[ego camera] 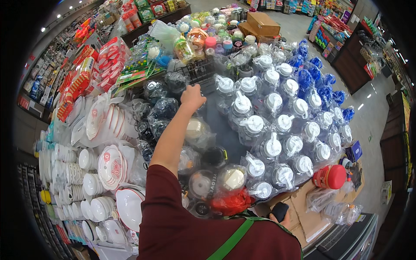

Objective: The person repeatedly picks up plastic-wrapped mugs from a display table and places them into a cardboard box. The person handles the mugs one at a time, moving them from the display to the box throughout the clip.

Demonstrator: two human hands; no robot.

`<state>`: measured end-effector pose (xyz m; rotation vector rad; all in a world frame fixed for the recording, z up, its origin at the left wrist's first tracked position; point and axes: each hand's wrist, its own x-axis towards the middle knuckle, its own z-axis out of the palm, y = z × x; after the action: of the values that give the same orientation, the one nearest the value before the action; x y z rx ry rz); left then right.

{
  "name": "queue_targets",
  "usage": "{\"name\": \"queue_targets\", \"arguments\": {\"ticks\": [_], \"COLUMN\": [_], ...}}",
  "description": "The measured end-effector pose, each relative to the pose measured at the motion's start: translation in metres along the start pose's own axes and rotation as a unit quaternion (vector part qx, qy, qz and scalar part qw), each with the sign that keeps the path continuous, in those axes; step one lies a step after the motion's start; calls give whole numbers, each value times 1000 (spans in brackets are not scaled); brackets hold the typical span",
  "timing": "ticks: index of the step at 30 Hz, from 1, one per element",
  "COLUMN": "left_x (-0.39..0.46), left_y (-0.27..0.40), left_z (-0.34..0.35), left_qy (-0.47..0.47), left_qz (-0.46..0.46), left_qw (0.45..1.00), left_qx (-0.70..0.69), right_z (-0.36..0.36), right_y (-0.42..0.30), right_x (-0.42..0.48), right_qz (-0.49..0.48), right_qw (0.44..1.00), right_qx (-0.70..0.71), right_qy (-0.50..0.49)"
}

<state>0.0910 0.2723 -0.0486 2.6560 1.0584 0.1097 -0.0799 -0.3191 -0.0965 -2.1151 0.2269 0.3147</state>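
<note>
My left hand (193,97) reaches out over the display, its fingers curled down beside a plastic-wrapped dark bottle (177,81) and a black wire basket (198,71). Whether the fingers grip anything is hidden. Close to my body at the lower right, my right hand (285,221) holds a small dark object (280,210), whose kind I cannot tell. Rows of clear-wrapped bottles with white handled lids (273,148) stand to the right of my outstretched arm. Left of the forearm are more wrapped dark bottles (164,109), and to its right a wrapped cream-lidded container (196,128).
Stacked white bowls (102,208) and red-patterned plates (112,167) fill the left side. Blue wrapped bottles (305,79) stand at the far right edge. A red-lidded jar (334,177) lies near flattened cardboard (305,211). Brown boxes (263,24) sit behind.
</note>
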Motion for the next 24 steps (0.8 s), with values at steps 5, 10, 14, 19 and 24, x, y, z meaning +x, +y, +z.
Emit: {"name": "queue_targets", "arguments": {"ticks": [5,10,14,19,24], "left_x": [2,13,16,4,-56], "left_y": [-24,-64,-99,-55,25], "left_z": [-4,5,19,13,-21], "left_qy": [29,59,117,93,213], "left_qz": [-54,55,109,22,286], "left_qw": [998,996,987,979,934], "left_qx": [4,-32,-6,177,-26], "right_z": [6,2,-1,-14,-47], "right_y": [-8,-17,-34,-29,-22], "right_x": [-5,-8,-8,-17,-15], "right_qz": [-17,-8,60,37,38], "right_qw": [1000,998,993,991,977], "right_qx": [19,46,73,127,167], "right_qy": [-8,-48,-64,3,124]}}
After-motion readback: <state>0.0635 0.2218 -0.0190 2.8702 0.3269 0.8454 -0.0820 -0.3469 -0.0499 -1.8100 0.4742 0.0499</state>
